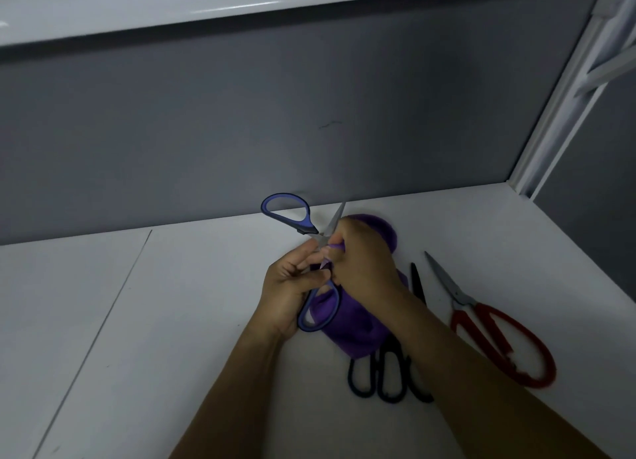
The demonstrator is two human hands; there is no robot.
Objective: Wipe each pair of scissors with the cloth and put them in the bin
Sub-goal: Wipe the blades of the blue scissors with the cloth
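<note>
While the left hand (292, 286) holds the blue scissors (304, 223) up off the desk (172, 321), its grip is closed on them just below the pivot, fingers curled round the shank above the lower handle loop. The scissors are spread open, with the other loop up and to the left and one bare blade pointing up and right. Just beside it, the right hand (364, 262) has its grip pinched on the purple cloth (347, 331), apparently around the second blade, which is hidden in the folds. The rest of the cloth hangs beneath the hand.

To wipe well, I would draw the cloth from pivot to tip, with the thumb on the flat and not the edge, while the left hand holds firm so the blades do not swing shut on the fingers. The bare blade looks to need the same pass.

Further right, black scissors (417, 281) lie on the desk, partly under the forearm, and red scissors (464, 298) lie near them; both seem to await wiping. No bin is in view.
</note>
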